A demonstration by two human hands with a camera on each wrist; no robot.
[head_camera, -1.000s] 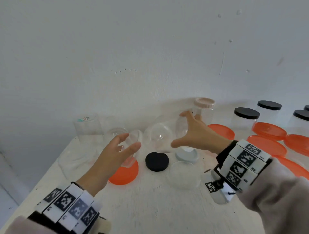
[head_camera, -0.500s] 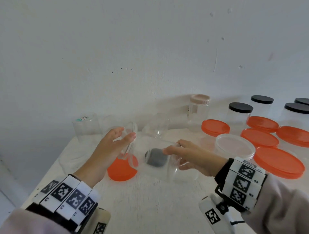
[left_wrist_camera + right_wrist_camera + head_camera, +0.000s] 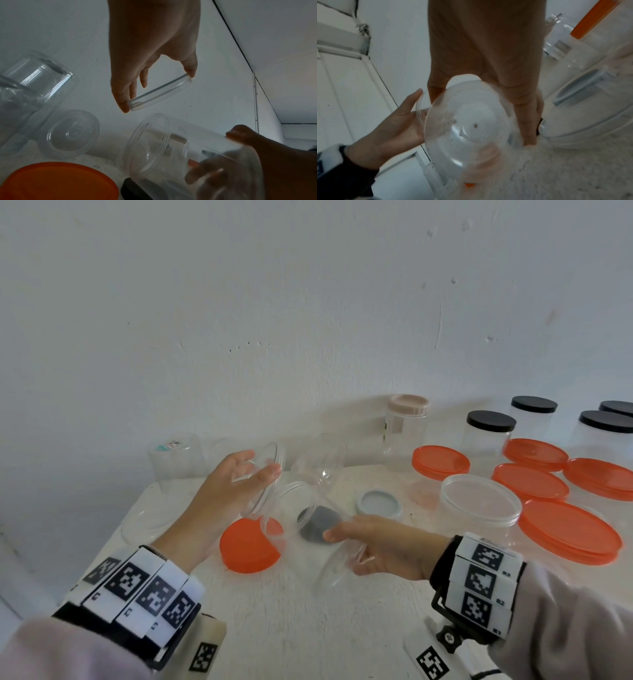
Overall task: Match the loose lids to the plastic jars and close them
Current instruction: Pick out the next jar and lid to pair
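My left hand [image 3: 262, 463] pinches a clear round lid [image 3: 265, 477] by its rim between thumb and fingers, held on edge above the table. In the left wrist view the clear lid [image 3: 159, 93] is tilted, just above the jar's mouth. My right hand [image 3: 342, 553] grips a clear plastic jar [image 3: 305, 508] lying tilted, its open mouth towards the lid and a short gap away. The right wrist view shows the jar's bottom [image 3: 467, 125] with the fingers [image 3: 529, 135] curled round its side. A black lid [image 3: 318, 523] shows through the jar.
An orange lid [image 3: 246, 546] and a grey-blue lid [image 3: 378, 503] lie on the white table [image 3: 274, 628]. Open clear jars [image 3: 174, 457] sit at the back left. Closed jars with orange lids [image 3: 568, 530], black lids [image 3: 491, 421] and a pink lid [image 3: 407, 405] crowd the right.
My right hand took the clear jar from the back, brought it down and tipped it sideways with its mouth towards the lid. My left hand kept hold of the lid.
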